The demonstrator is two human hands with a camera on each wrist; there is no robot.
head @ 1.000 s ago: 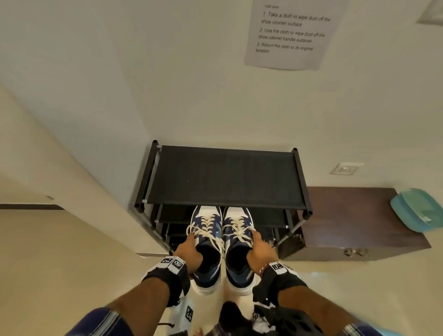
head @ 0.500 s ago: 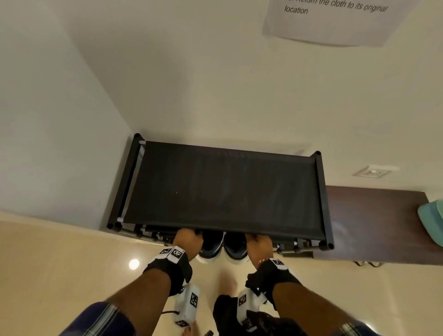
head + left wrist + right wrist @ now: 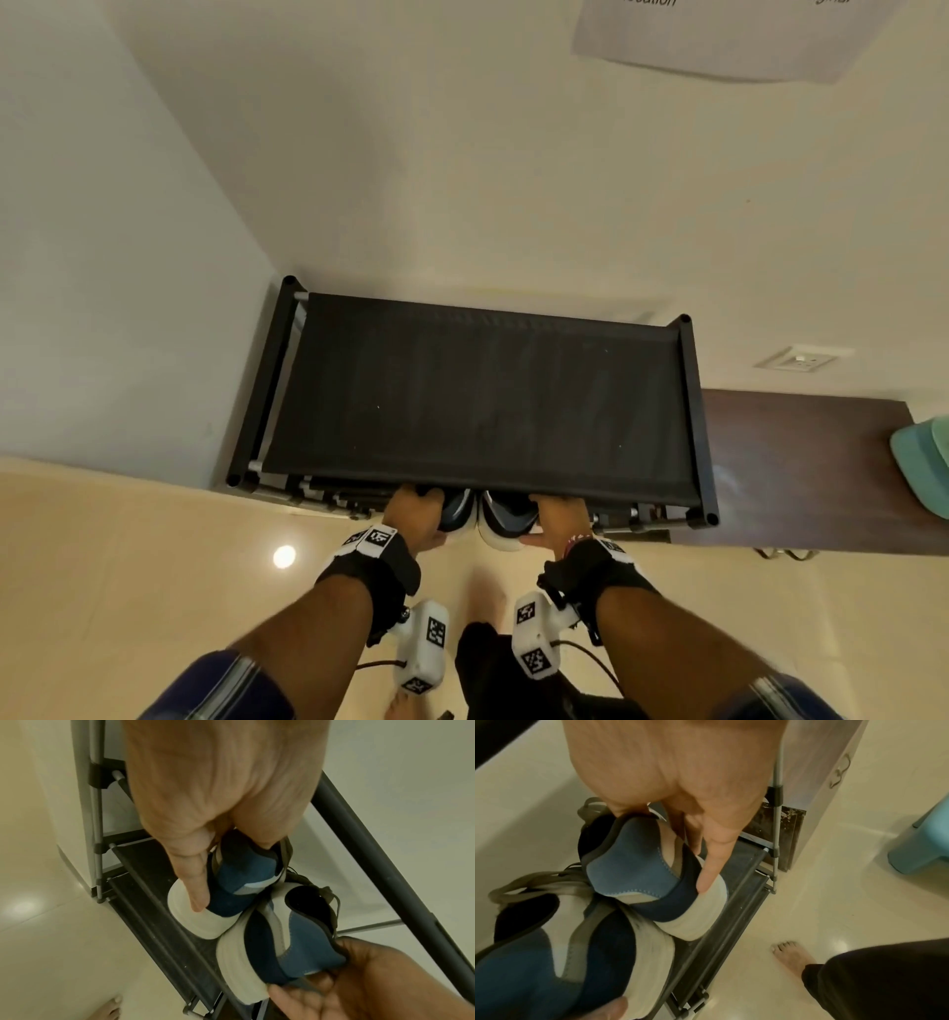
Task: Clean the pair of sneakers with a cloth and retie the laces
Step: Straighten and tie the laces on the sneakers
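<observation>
Two navy-and-white sneakers stand side by side on a lower shelf of a black shoe rack. In the head view only their heels show under the top shelf. My left hand grips the left sneaker at its heel collar, thumb down the outer side. My right hand grips the right sneaker the same way, a finger along its white sole. Pale laces loop over the tongues. No cloth is in view.
The rack stands in a corner, with a wall close on its left. A brown cabinet adjoins it on the right, and a teal bin stands beyond. A wall socket and a paper sheet are above. My bare foot rests on the tiled floor.
Both sneakers have slid forward under the rack's top shelf, so only the heels still show. My hands kept their grip, and the head view has tilted down over the rack.
</observation>
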